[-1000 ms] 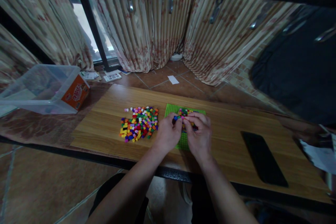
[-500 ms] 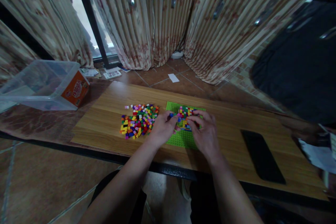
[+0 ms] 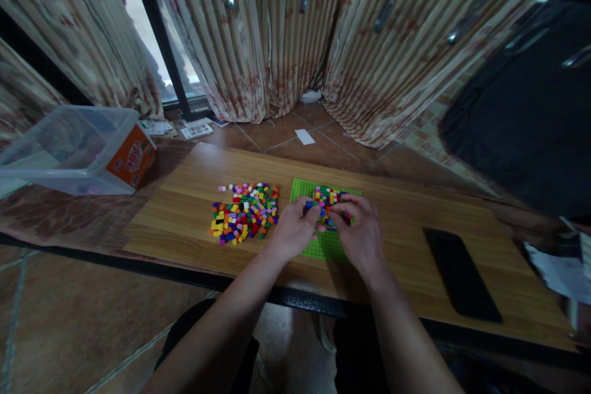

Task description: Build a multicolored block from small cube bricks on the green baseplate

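A green studded baseplate (image 3: 327, 249) lies on the wooden board, with a block of many-coloured toy bricks (image 3: 329, 194) built on it. Over its left part, my left hand (image 3: 295, 225) is closed on several small toy bricks, blue and pink among them, at its thumb and fingertips. Across from it, my right hand (image 3: 362, 231) has thumb and forefinger pinched together low over the built bricks; what sits between them is too small to make out. Both hands cover part of the plate. Left of my left hand spreads a pile of loose toy bricks (image 3: 244, 212).
The wooden board (image 3: 175, 215) rests on a long table. A black phone-like slab (image 3: 462, 274) lies to the right. At the far left stands a clear plastic bin (image 3: 87, 154) with an orange label. Papers (image 3: 561, 271) lie at the right edge, and curtains (image 3: 268, 43) hang behind.
My left hand has shifted right, bringing its bricks closer to my right fingertips. My right hand has barely moved, and the brick pile looks the same.
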`<state>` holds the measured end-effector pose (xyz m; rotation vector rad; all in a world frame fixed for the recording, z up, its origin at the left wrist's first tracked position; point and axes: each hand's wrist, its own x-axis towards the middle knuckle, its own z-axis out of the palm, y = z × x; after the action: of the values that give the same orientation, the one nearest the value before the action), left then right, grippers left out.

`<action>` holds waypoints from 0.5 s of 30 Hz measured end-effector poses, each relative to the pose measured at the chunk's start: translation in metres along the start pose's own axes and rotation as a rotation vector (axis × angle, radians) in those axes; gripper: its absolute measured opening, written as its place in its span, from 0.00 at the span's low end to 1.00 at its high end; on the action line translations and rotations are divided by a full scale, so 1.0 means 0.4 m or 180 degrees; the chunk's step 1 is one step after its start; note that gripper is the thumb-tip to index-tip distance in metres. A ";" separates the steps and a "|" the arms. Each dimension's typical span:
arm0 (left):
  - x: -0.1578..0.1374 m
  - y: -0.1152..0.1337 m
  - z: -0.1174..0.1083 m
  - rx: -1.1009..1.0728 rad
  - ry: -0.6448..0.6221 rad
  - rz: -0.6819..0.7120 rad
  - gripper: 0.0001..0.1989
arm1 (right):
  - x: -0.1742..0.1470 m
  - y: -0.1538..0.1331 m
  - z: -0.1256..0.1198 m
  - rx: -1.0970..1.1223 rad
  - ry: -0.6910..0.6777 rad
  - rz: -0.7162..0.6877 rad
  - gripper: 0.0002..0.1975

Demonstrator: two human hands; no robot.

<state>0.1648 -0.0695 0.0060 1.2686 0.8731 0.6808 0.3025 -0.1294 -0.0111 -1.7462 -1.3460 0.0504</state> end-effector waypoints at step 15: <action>0.004 0.000 0.003 0.0146 0.0000 0.0073 0.05 | 0.016 0.005 0.022 0.0361 0.0243 0.0543 0.06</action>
<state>0.1666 -0.0688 0.0058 1.3212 0.8795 0.6823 0.3018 -0.1191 -0.0146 -1.7452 -1.1159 0.1509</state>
